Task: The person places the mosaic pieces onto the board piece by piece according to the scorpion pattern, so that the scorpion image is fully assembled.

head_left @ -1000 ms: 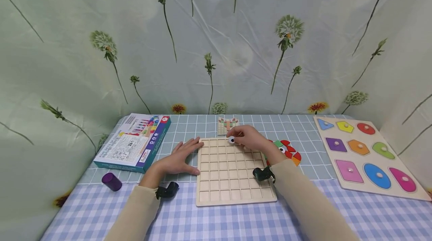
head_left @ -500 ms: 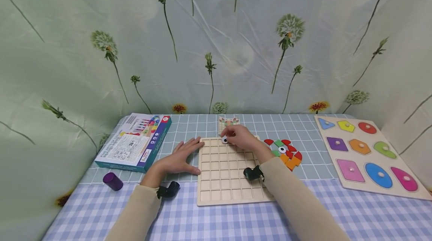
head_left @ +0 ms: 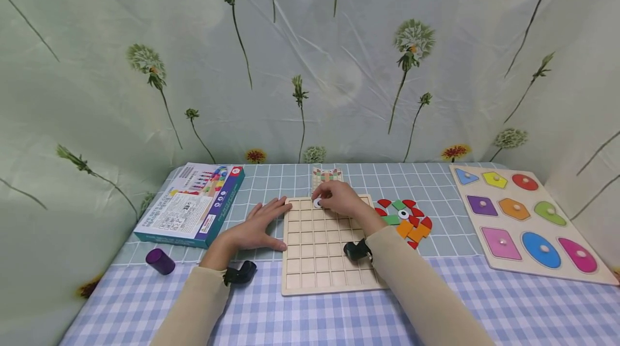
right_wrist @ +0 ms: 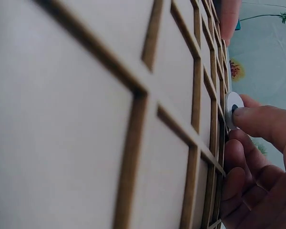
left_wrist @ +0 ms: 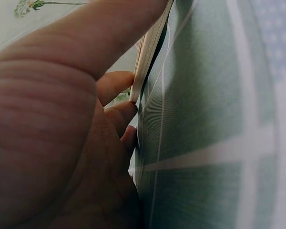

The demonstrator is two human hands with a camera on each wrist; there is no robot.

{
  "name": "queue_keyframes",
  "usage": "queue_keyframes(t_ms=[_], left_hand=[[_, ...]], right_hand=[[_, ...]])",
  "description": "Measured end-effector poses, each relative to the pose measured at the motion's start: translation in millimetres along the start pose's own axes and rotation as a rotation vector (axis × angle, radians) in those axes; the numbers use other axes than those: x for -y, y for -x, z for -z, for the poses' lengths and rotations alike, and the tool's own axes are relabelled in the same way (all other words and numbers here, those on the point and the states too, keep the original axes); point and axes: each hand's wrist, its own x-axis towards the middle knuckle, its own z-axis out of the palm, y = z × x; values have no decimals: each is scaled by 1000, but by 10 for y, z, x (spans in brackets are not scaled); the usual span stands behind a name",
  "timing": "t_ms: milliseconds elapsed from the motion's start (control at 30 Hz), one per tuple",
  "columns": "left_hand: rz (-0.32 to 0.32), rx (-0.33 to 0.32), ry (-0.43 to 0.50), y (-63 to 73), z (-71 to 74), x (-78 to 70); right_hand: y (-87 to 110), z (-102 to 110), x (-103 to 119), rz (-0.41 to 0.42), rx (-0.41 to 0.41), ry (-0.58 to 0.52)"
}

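My right hand [head_left: 341, 199] pinches a white disc with a black dot, like an eye piece [right_wrist: 230, 119], between thumb and fingers. It holds the disc right at the back rows of a square wooden grid board [head_left: 315, 265], left of the middle. Along the board's left edge lies my left hand [head_left: 256, 230], its fingers spread; in the left wrist view, fingertips [left_wrist: 128, 109] touch the edge. Behind the board a small pattern card [head_left: 319, 175] shows coloured shapes, partly covered by my right hand.
Right of the board lie several red, green and orange pieces [head_left: 406, 229] and another eye disc [head_left: 403, 214]. A knob puzzle board [head_left: 523, 238] lies far right. At left are a flat box [head_left: 186, 217] and a purple cylinder [head_left: 160, 261].
My right hand has moved left along the back of the board with the eye piece, uncovering more of the coloured pieces. My left hand has stayed at the board's edge.
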Motion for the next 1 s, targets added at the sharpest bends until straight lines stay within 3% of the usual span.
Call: queue_keyframes(t_ms=[1000], left_hand=[[17, 1, -3, 4, -14, 17]], right_hand=[[-6, -3, -7, 31, -5, 61]])
